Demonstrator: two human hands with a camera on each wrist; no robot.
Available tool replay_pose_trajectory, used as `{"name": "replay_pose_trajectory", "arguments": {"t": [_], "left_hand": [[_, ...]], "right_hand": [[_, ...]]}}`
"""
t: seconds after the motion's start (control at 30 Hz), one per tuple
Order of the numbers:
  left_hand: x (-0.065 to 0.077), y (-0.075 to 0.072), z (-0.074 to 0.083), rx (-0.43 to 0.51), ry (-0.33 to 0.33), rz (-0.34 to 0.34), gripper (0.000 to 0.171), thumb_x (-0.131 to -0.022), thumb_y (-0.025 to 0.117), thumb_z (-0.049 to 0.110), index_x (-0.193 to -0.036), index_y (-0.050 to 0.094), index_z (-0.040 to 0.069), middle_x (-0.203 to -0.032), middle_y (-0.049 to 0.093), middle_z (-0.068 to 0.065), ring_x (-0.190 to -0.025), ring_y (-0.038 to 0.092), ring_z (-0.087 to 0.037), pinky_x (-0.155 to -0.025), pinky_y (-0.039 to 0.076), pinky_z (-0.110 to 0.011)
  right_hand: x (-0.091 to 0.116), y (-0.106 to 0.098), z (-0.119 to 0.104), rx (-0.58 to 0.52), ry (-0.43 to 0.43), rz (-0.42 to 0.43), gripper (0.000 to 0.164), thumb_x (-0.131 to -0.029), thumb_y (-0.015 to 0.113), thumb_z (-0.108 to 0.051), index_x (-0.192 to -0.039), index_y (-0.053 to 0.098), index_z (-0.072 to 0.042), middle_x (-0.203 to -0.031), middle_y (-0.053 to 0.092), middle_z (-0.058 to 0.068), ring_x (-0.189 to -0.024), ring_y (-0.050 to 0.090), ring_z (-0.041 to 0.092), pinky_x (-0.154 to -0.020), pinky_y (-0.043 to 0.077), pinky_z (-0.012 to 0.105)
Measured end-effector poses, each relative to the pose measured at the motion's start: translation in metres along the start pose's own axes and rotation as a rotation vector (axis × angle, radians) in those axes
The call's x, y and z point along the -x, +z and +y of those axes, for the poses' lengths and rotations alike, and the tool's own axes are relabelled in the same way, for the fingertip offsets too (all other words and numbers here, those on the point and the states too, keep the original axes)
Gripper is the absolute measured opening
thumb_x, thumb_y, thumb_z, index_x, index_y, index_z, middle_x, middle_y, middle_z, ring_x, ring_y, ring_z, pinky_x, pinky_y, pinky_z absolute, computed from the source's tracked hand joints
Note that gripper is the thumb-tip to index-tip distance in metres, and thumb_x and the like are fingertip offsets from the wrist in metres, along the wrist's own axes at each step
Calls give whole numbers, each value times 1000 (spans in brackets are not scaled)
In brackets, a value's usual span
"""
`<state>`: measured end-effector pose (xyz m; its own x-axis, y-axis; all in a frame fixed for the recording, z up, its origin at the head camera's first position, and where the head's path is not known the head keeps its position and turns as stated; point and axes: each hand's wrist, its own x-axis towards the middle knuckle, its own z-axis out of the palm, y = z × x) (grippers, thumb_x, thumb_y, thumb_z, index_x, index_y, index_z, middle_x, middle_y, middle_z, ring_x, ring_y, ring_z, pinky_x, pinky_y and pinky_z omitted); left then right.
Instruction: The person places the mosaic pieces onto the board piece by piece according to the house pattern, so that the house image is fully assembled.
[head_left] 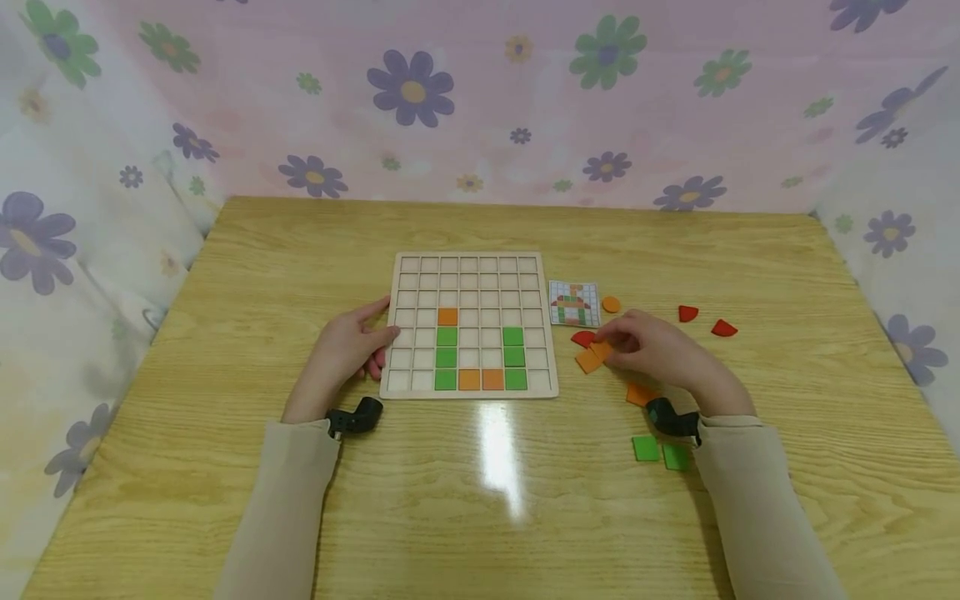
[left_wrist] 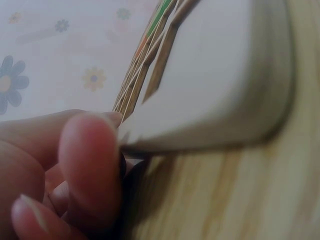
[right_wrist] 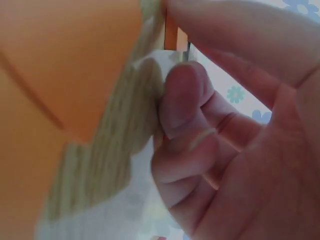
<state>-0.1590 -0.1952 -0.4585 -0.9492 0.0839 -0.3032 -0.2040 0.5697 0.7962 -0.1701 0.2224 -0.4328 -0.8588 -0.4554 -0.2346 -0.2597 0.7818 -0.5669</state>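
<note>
In the head view a wooden grid board (head_left: 469, 296) holds green and orange square tiles, including a column of green tiles (head_left: 446, 357). My left hand (head_left: 347, 343) grips the board's left edge, thumb over its rim; the left wrist view shows the fingertips against the board (left_wrist: 200, 90). To the right of the board, my right hand (head_left: 651, 346) pinches an orange square tile (head_left: 601, 349), which overlaps another orange tile (head_left: 587, 361). A red quarter-circle piece (head_left: 582, 338) lies just beyond these. Large orange tiles (right_wrist: 70, 65) fill the left of the right wrist view.
A small pattern card (head_left: 574, 302) lies beside the board, near an orange disc (head_left: 611, 305). Farther right are red pieces (head_left: 723, 328). Another orange tile (head_left: 639, 393) and green tiles (head_left: 645, 448) lie by the right wrist. A flowered curtain (head_left: 480, 100) hangs behind the table (head_left: 420, 492).
</note>
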Motion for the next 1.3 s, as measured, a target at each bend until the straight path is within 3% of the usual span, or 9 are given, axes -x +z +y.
{"name": "replay_pose_trajectory", "arguments": {"t": [0.2, 0.57, 1.03, 1.3], "left_hand": [[-1, -1, 2, -8, 4, -5, 59, -86, 57, 38, -139, 31, 30, -57, 58, -10, -45, 57, -23, -41, 44, -31], [-1, -1, 2, -11, -7, -2, 59, -86, 57, 40, -138, 31, 32, -58, 58, -10, -46, 57, -23, -41, 44, -31], [2, -1, 0, 16, -13, -5, 59, -85, 57, 40, -138, 31, 33, -59, 58, -12, -47, 57, -24, -41, 44, -32], [2, 0, 0, 33, -18, -4, 59, -85, 58, 41, -137, 32, 33, -59, 58, -12, -47, 58, -25, -41, 45, -32]], "right_hand": [[1, 0, -2, 16, 3, 0, 26, -80, 68, -19, -103, 60, -13, -91, 49, 4, -80, 42, 19, -69, 38, 33], [0, -1, 0, -37, 14, 5, 22, -82, 65, -15, -101, 56, -15, -93, 54, 2, -79, 47, 19, -71, 41, 33], [0, -2, 5, -43, 30, 11, 22, -83, 61, -39, -96, 60, -22, -91, 58, -3, -81, 51, 16, -74, 41, 34], [-2, 0, 0, -110, 24, 18, 29, -85, 56, -44, -97, 57, -18, -92, 59, 0, -83, 50, 19, -75, 41, 35]]}}
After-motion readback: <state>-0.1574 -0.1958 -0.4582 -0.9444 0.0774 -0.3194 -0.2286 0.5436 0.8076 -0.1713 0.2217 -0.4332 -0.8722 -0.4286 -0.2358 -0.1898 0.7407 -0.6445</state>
